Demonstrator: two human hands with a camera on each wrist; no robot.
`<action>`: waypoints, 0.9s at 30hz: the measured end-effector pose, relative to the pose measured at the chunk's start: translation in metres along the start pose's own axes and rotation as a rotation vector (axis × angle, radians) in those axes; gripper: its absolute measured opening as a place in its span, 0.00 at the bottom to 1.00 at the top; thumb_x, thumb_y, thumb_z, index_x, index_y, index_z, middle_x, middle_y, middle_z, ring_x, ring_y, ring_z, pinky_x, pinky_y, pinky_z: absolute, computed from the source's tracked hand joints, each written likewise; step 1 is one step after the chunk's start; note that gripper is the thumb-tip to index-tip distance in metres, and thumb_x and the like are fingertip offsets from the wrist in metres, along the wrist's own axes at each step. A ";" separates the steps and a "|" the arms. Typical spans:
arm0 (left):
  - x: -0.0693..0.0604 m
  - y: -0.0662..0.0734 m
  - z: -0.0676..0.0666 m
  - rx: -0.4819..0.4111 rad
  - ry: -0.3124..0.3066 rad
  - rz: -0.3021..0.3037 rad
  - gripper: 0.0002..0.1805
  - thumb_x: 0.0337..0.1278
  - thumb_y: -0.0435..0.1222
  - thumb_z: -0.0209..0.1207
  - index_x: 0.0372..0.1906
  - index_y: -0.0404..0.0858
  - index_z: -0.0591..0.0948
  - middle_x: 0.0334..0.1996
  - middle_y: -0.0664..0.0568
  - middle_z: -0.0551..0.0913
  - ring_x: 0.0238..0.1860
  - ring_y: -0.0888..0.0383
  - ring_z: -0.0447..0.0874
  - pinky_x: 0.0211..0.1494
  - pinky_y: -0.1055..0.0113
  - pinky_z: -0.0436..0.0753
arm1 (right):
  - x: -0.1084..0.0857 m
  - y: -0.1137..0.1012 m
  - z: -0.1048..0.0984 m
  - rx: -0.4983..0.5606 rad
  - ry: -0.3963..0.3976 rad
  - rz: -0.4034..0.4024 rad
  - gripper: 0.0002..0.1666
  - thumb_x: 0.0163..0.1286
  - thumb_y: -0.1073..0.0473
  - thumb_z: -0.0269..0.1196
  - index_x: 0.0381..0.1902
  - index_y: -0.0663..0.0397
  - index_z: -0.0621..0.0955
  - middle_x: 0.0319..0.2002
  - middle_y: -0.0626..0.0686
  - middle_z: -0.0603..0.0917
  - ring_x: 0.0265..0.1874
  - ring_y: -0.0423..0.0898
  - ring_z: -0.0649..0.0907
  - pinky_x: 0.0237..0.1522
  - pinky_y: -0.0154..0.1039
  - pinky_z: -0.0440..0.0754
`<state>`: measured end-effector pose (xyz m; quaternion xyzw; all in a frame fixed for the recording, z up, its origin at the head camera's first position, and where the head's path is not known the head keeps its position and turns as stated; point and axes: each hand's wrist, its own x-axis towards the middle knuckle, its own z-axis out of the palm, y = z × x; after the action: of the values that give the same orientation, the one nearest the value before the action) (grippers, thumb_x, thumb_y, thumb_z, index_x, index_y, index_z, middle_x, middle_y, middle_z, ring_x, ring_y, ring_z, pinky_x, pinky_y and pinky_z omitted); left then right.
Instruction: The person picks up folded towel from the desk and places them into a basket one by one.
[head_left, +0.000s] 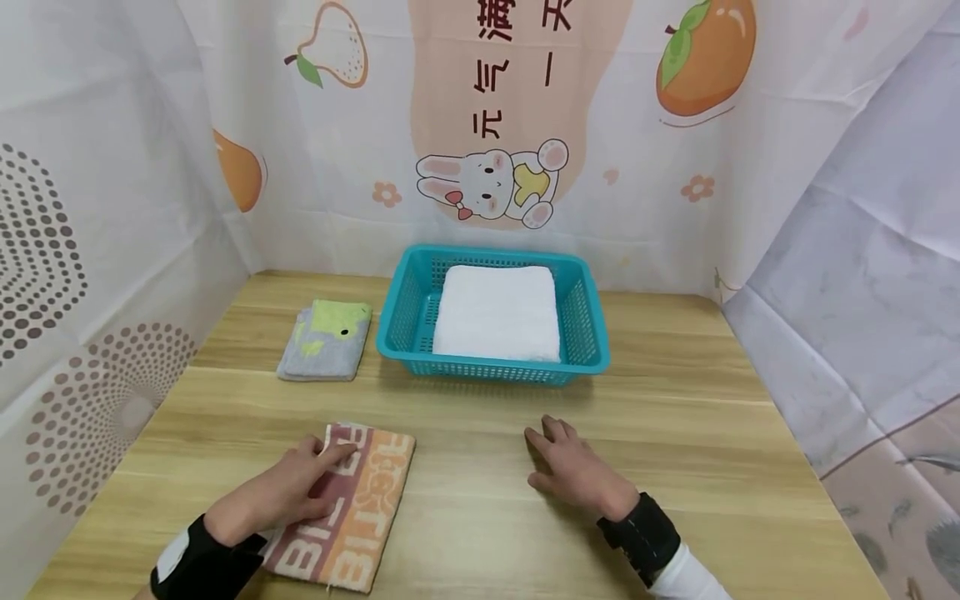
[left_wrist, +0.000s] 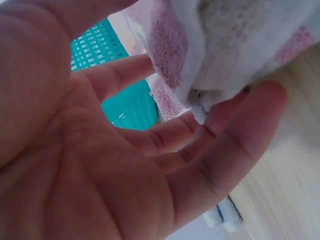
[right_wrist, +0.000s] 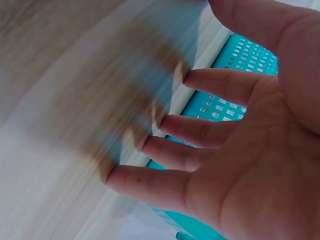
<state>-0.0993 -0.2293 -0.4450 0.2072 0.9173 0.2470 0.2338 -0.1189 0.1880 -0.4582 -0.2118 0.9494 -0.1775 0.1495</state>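
My left hand (head_left: pixel 288 487) holds the left side of a folded orange and maroon towel (head_left: pixel 360 533) with pale patterns. In the left wrist view, its fingers (left_wrist: pixel 170 132) curl against the towel's edge (left_wrist: pixel 172 55), which hides some of the fingertips. On the right, my right hand (head_left: pixel 573 475) is over the wooden table with its fingers spread and nothing in them. The right wrist view shows its bare palm (right_wrist: pixel 250 165) and loosely bent fingers.
Behind the hands stands a teal plastic basket (head_left: pixel 487 367) containing a folded white towel (head_left: pixel 497 312). A folded grey and green towel (head_left: pixel 322 342) lies left of the basket. A printed curtain (head_left: pixel 330 183) hangs along the table's far edge.
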 end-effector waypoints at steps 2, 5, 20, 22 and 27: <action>0.000 0.000 0.001 0.010 0.011 0.022 0.36 0.56 0.34 0.69 0.70 0.39 0.69 0.50 0.34 0.69 0.38 0.50 0.68 0.39 0.58 0.70 | 0.000 0.000 0.000 -0.004 0.008 -0.002 0.36 0.67 0.56 0.67 0.68 0.66 0.71 0.69 0.73 0.62 0.69 0.71 0.63 0.62 0.68 0.67; 0.000 -0.001 0.001 0.012 0.017 0.028 0.36 0.57 0.34 0.68 0.70 0.39 0.69 0.50 0.34 0.69 0.38 0.50 0.68 0.38 0.59 0.70 | 0.000 0.000 0.000 -0.005 0.011 0.004 0.36 0.68 0.56 0.67 0.69 0.65 0.71 0.70 0.72 0.62 0.69 0.71 0.62 0.61 0.69 0.67; -0.001 0.002 0.004 -0.010 0.000 -0.002 0.36 0.56 0.33 0.69 0.70 0.40 0.69 0.54 0.32 0.68 0.43 0.47 0.70 0.43 0.53 0.72 | -0.001 -0.003 0.002 0.009 -0.017 0.027 0.36 0.68 0.56 0.67 0.69 0.64 0.70 0.71 0.72 0.61 0.70 0.70 0.61 0.62 0.69 0.65; 0.000 0.002 0.004 -0.010 0.004 -0.006 0.37 0.55 0.33 0.69 0.70 0.40 0.69 0.54 0.31 0.68 0.44 0.46 0.70 0.43 0.52 0.72 | 0.000 -0.003 0.002 0.004 -0.013 0.024 0.36 0.68 0.56 0.67 0.69 0.65 0.70 0.71 0.72 0.61 0.70 0.70 0.62 0.62 0.69 0.66; -0.001 0.003 0.004 0.006 0.016 0.010 0.36 0.56 0.33 0.69 0.70 0.40 0.69 0.52 0.34 0.68 0.42 0.47 0.69 0.42 0.54 0.72 | 0.001 -0.002 0.001 0.003 -0.015 0.027 0.36 0.68 0.56 0.67 0.69 0.64 0.70 0.71 0.71 0.61 0.70 0.70 0.61 0.62 0.69 0.66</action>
<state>-0.0958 -0.2254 -0.4459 0.2105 0.9188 0.2470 0.2247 -0.1181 0.1855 -0.4583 -0.2000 0.9508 -0.1752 0.1591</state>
